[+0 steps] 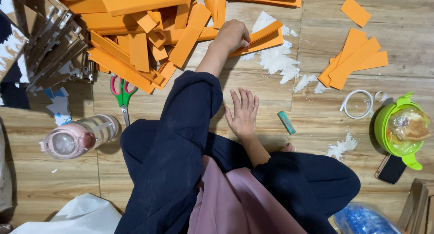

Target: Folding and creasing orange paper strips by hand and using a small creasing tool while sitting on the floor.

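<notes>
The left hand point(233, 35) is closed on an orange paper strip point(262, 39) at the near edge of the orange strip pile point(135, 30). The right hand point(242, 112) lies flat on the wooden floor point(307, 125), fingers spread and holding nothing, nearer the person than that pile, with bare boards around it. Green-handled scissors point(122, 93) lie just below the pile's edge.

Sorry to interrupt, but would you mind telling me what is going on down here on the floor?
A person sits cross-legged on the wooden plank floor. The left hand reaches forward and closes on a long orange paper strip at the edge of a big heap of orange paper strips. The right hand rests flat and open on the floor. Green-and-pink-handled scissors lie unused beside the left knee.
</notes>
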